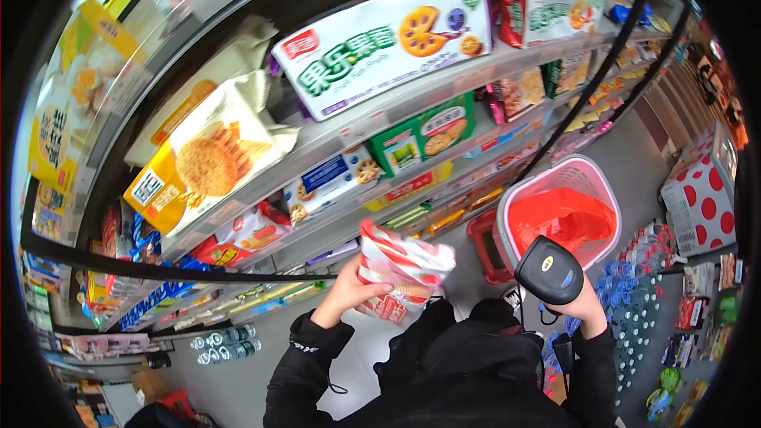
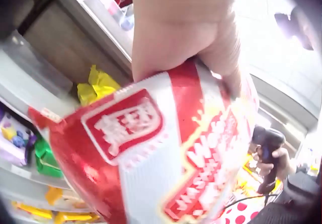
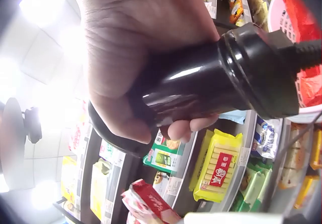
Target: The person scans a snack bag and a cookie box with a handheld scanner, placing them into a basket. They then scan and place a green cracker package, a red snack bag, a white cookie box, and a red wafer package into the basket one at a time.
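Observation:
My left hand (image 1: 346, 295) grips a red-and-white snack bag (image 1: 406, 265) by its edge, thumb across the front, in front of the lower shelves. In the left wrist view the bag (image 2: 151, 163) fills much of the picture, its printed front showing, with the left hand (image 2: 183, 30) above it. My right hand (image 1: 588, 307) holds a black barcode scanner (image 1: 549, 271), its head overlapping the pink basket's near rim in the head view. The right wrist view shows fingers and thumb wrapped round the scanner's handle (image 3: 186, 83), a coiled cable leaving its end.
Shelves (image 1: 372, 123) of packaged biscuits run across the front. A pink basket (image 1: 507, 226) with a red plastic bag (image 1: 564, 220) inside stands on the right. Beyond are a polka-dot box (image 1: 701, 190) and many packed bottles (image 1: 634, 301); more bottles (image 1: 226, 345) lie on the floor at left.

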Available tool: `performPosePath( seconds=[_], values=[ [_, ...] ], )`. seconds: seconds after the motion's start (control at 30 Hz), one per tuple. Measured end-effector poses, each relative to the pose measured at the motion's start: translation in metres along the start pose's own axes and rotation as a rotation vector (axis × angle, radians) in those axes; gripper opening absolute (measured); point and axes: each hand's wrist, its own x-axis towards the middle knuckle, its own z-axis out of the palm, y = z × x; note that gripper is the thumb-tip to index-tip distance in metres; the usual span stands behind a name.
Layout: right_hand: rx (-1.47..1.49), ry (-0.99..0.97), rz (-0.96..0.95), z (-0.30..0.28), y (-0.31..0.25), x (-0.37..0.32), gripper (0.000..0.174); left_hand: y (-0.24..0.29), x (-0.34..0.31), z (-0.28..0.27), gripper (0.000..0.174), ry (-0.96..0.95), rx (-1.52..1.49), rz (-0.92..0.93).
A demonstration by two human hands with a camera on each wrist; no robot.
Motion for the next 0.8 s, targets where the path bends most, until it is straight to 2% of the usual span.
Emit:
performPosePath(
  seconds=[0.07, 0.13, 0.2, 0.27, 0.33, 0.43, 0.6, 0.67, 0.73, 0.8],
  values=[
    [0.038, 0.052, 0.012, -0.009, 0.007, -0.007, 0.063, -0.007, 0.018, 0.007, 0.064, -0.091, -0.334, -0.090],
    [0.047, 0.107, -0.026, -0.018, 0.014, -0.011, 0.065, -0.011, 0.032, 0.018, 0.070, -0.208, -0.537, -0.178],
    [0.068, 0.130, -0.008, -0.030, 0.027, -0.020, 0.065, -0.007, 0.047, 0.048, 0.055, -0.177, -0.605, -0.275],
    [0.119, 0.131, 0.047, -0.042, 0.040, -0.030, 0.065, 0.020, 0.064, 0.083, 0.052, -0.323, -0.567, -0.233],
    [0.133, 0.156, 0.062, -0.054, 0.044, -0.037, 0.065, 0.008, 0.084, 0.103, 0.061, -0.635, -0.925, -0.365],
    [0.162, 0.173, 0.051, -0.074, 0.055, -0.049, 0.066, -0.002, 0.103, 0.135, 0.072, -0.676, -1.095, -0.456],
    [0.184, 0.156, -0.041, -0.118, 0.063, -0.053, 0.067, -0.004, 0.125, 0.203, 0.070, -0.635, -1.167, -0.566],
    [0.200, 0.114, -0.041, -0.139, 0.056, -0.048, 0.060, -0.015, 0.135, 0.226, 0.070, -0.626, -1.187, -0.639],
    [0.145, 0.080, -0.112, -0.157, 0.065, -0.040, 0.058, -0.026, 0.150, 0.246, 0.071, -0.653, -1.179, -0.668],
    [0.106, 0.095, -0.152, -0.173, 0.073, -0.033, 0.055, -0.025, 0.165, 0.268, 0.073, -0.781, -1.201, -0.666]
  ],
)
